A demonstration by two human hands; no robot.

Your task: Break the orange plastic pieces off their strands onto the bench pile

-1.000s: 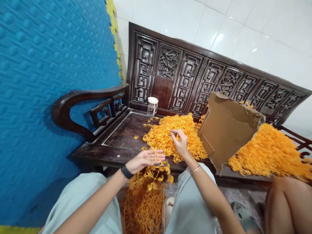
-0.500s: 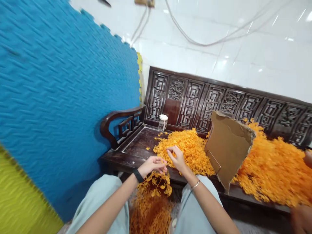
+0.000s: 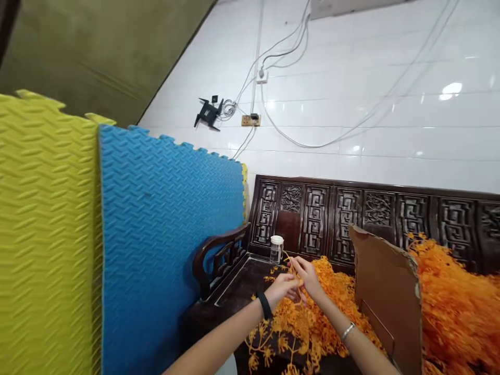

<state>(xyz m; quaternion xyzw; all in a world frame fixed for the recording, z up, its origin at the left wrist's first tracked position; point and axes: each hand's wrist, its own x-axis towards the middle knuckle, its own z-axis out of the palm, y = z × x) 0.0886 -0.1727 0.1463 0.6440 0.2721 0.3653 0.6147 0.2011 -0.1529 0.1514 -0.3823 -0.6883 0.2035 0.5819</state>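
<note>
At far left stands a yellow textured foam mat (image 3: 42, 234), its edge against a blue textured foam mat (image 3: 164, 234). Right of them, on the white tiled wall, is a black device with antenna-like arms (image 3: 208, 113); its pale marking is too small to read. Below lies a dark carved wooden bench (image 3: 242, 286), with a clear jug with a white lid (image 3: 276, 250) near its backrest; any print on the jug is unreadable.

In front of the jug, the left hand (image 3: 287, 289), above a black wristband (image 3: 265, 305), has its fingers curled around a thin orange strand (image 3: 288, 256). The strand crosses the fingers, its tip pointing up toward the jug. Just beside, the right hand (image 3: 307, 275) pinches it nearer the tip; a silver bracelet (image 3: 348, 330) circles that wrist. Loose orange sprigs (image 3: 267, 355) hang below the left hand.

Behind and under the hands spreads an orange heap of branching pieces (image 3: 339, 297). A brown cardboard sheet (image 3: 385, 286) stands tilted between it and a second orange heap (image 3: 461, 307) at far right.
</note>
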